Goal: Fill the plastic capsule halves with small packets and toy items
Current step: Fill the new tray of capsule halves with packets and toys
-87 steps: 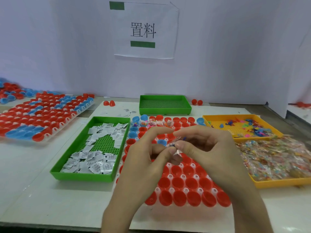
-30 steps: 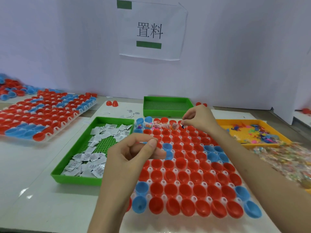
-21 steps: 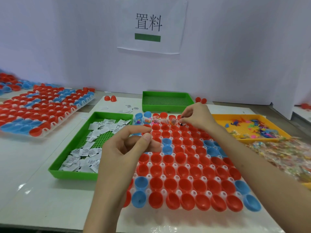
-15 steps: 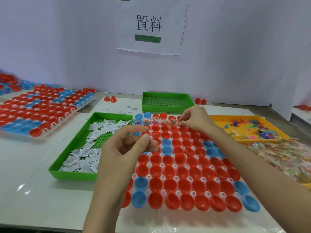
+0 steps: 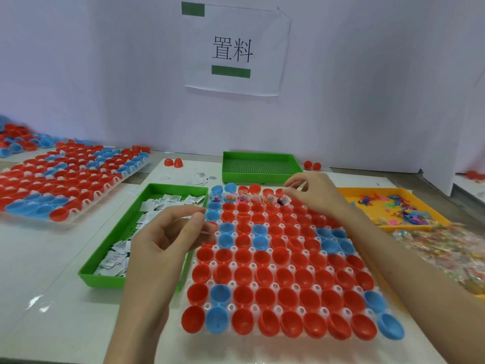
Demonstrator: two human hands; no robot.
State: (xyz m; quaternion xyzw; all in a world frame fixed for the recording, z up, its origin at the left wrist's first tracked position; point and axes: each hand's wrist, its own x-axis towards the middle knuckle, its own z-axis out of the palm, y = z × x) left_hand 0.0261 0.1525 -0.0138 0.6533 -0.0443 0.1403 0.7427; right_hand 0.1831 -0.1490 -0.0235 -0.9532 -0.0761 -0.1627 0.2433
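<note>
Where my right hand works: I hold the right hand [image 5: 315,195] over the far edge of the white plastic rack [image 5: 252,309]. Thumb and forefinger pinch a small pale scrap [image 5: 302,185]; packet or wrapper, I cannot tell.
Capsules: the red and blue plastic capsule halves [image 5: 265,274] sit mouth-up in the rack's sockets, so that anything let go above one drops straight in.
Filled halves: the filled halves [image 5: 270,199] form a short run along the far edge, starting at the left. My right fingertips hang just past the last of them, which I judge marks the next half to load.
Left hand: the left hand [image 5: 168,237] hovers at the rack's left side with fingers curled and thumb tip against forefinger. Whether it pinches anything, I cannot tell.
Supplies: the green plastic tray [image 5: 99,281] of small white paper packets [image 5: 115,258] lies just left of the rack. The yellow plastic tray [image 5: 367,189] of coloured toy pieces [image 5: 409,214] and the heap of clear-wrapped packets [image 5: 446,248] lie to the right, so each hand has stock near it.
Progress: early, by my reckoning; most halves show bare bottoms.
</note>
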